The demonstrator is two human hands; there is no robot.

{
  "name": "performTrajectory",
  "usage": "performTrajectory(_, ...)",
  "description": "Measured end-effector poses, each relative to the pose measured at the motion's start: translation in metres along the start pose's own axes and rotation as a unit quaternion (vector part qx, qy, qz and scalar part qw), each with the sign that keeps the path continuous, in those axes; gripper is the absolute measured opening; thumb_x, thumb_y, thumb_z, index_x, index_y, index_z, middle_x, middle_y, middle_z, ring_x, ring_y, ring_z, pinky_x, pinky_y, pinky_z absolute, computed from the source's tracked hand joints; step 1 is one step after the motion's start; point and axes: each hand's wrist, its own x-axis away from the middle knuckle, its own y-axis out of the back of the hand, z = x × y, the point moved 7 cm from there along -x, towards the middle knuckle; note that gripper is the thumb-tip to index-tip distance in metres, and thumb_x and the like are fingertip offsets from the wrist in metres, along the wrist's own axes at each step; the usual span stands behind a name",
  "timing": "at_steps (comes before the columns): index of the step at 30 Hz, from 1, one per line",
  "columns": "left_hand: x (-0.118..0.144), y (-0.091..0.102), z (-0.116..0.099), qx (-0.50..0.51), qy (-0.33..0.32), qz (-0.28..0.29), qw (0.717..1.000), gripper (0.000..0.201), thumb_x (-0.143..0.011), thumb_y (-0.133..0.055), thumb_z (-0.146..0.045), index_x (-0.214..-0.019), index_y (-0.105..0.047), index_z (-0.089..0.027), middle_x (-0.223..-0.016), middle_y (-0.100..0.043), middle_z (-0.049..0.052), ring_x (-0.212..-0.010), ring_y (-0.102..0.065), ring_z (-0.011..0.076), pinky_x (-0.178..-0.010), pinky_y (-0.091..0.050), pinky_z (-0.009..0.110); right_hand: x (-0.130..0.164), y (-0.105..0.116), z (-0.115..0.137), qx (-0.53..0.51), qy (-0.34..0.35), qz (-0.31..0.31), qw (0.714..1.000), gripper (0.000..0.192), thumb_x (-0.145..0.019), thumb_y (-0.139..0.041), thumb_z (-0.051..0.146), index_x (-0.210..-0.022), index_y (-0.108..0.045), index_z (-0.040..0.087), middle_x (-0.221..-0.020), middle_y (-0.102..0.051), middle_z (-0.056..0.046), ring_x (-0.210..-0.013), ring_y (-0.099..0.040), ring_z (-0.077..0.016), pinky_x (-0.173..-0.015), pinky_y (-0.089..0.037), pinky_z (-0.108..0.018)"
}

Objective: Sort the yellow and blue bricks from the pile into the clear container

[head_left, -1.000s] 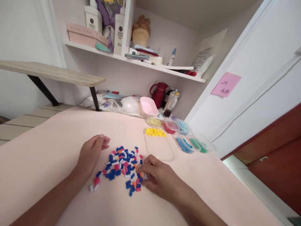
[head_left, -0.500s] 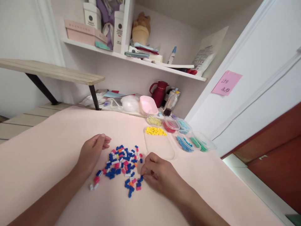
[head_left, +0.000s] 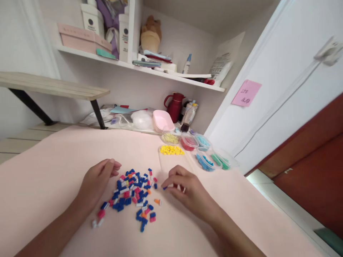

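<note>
Pinching blue brick [head_left: 165, 187], right hand [head_left: 187, 191]

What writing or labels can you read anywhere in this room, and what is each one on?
Pink sticky note on the white door: handwritten marks, too blurred to read.
White boxes on the shelf: a dark round logo and small print, too small to read.
Printed sheet leaning at the shelf's right end: lines of text, too small to read.
Nothing legible on the small bricks between the left hand and right hand.
</note>
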Motion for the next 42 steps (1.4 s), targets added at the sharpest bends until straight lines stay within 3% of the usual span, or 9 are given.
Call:
performTrajectory(4,-0.001,0.001,0.002,-0.017,-0.003,0.002,1.000,0.037,-0.078,-0.053,-0.056,-0.075,-0.069,-0.023,-0.079,-0.074,0.003,-0.077,-0.069,0.0247,-0.079,-0.055,0.039,-0.003,0.040,-0.039,0.064,-0.088,-0.108,0.988,0.015,-0.086,-0.060,0.017,-0.089,-0.073,0.024,-0.087,-0.061,-0.001,-0.069,-0.055,-0.0130,-0.063,-0.044,-0.026)
performTrajectory(8,-0.001,0.000,0.005,-0.014,0.004,0.012,1.000,0.040,-0.078,-0.052,-0.060,-0.077,-0.069,-0.023,-0.080,-0.074,0.003,-0.079,-0.069,0.0259,-0.081,-0.054,0.041,-0.002,0.049,-0.059,0.124,-0.126,-0.130,0.976,0.017,-0.086,-0.058,0.020,-0.090,-0.074,0.024,-0.086,-0.064,-0.002,-0.070,-0.058,-0.0155,-0.065,-0.044,-0.029)
performTrajectory(15,-0.001,-0.001,0.001,-0.012,0.010,0.007,1.000,0.033,-0.077,-0.055,-0.055,-0.073,-0.069,-0.025,-0.077,-0.075,0.003,-0.079,-0.069,0.0275,-0.083,-0.054,0.044,0.001,0.049,-0.059,0.180,-0.142,-0.129,0.965,0.021,-0.088,-0.055,0.025,-0.099,-0.073,0.025,-0.090,-0.065,-0.003,-0.070,-0.060,-0.0154,-0.066,-0.045,-0.031)
performTrajectory(19,0.000,-0.001,0.000,-0.013,0.005,0.010,1.000,0.034,-0.077,-0.055,-0.057,-0.073,-0.069,-0.026,-0.078,-0.075,0.003,-0.080,-0.070,0.0272,-0.082,-0.055,0.043,0.002,0.054,-0.047,0.154,-0.099,-0.161,0.970,0.023,-0.092,-0.051,0.027,-0.102,-0.072,0.024,-0.087,-0.065,-0.004,-0.071,-0.059,-0.0162,-0.067,-0.047,-0.030)
performTrajectory(22,0.001,-0.002,-0.001,-0.017,0.004,0.009,1.000,0.036,-0.076,-0.054,-0.056,-0.073,-0.069,-0.024,-0.078,-0.074,0.004,-0.078,-0.070,0.0266,-0.081,-0.055,0.042,0.001,0.043,-0.029,0.099,-0.045,-0.128,0.986,0.022,-0.094,-0.050,0.027,-0.100,-0.072,0.024,-0.087,-0.068,-0.004,-0.075,-0.062,-0.0164,-0.067,-0.047,-0.028)
performTrajectory(27,0.002,-0.003,-0.004,-0.007,-0.005,0.011,1.000,0.035,-0.078,-0.054,-0.053,-0.071,-0.070,-0.022,-0.075,-0.073,0.004,-0.073,-0.069,0.0223,-0.076,-0.056,0.036,0.003,-0.006,0.009,0.057,0.042,0.042,0.997,0.021,-0.094,-0.054,0.024,-0.107,-0.070,0.026,-0.091,-0.070,-0.002,-0.076,-0.063,-0.0124,-0.071,-0.046,-0.022)
performTrajectory(29,0.002,-0.003,-0.004,-0.005,-0.011,0.011,1.000,0.033,-0.079,-0.054,-0.050,-0.070,-0.070,-0.023,-0.072,-0.073,0.003,-0.071,-0.069,0.0206,-0.073,-0.056,0.032,0.006,-0.023,0.017,0.056,0.064,0.083,0.993,0.021,-0.094,-0.056,0.026,-0.110,-0.069,0.027,-0.092,-0.068,-0.002,-0.076,-0.063,-0.0116,-0.071,-0.046,-0.021)
performTrajectory(33,0.002,-0.002,-0.001,-0.005,-0.016,0.013,1.000,0.031,-0.080,-0.054,-0.048,-0.070,-0.071,-0.023,-0.072,-0.072,0.001,-0.069,-0.068,0.0188,-0.070,-0.054,0.030,0.009,-0.041,0.016,0.097,0.076,0.095,0.988,0.023,-0.093,-0.057,0.025,-0.112,-0.069,0.029,-0.092,-0.065,-0.002,-0.076,-0.062,-0.0120,-0.068,-0.044,-0.021)
performTrajectory(42,0.003,-0.004,-0.002,-0.004,-0.023,0.018,1.000,0.033,-0.079,-0.053,-0.050,-0.070,-0.070,-0.023,-0.072,-0.072,0.001,-0.069,-0.068,0.0192,-0.070,-0.052,0.030,0.011,-0.060,0.010,0.202,0.064,0.102,0.972,0.019,-0.093,-0.056,0.024,-0.104,-0.070,0.029,-0.092,-0.065,-0.002,-0.077,-0.063,-0.0138,-0.069,-0.044,-0.023)
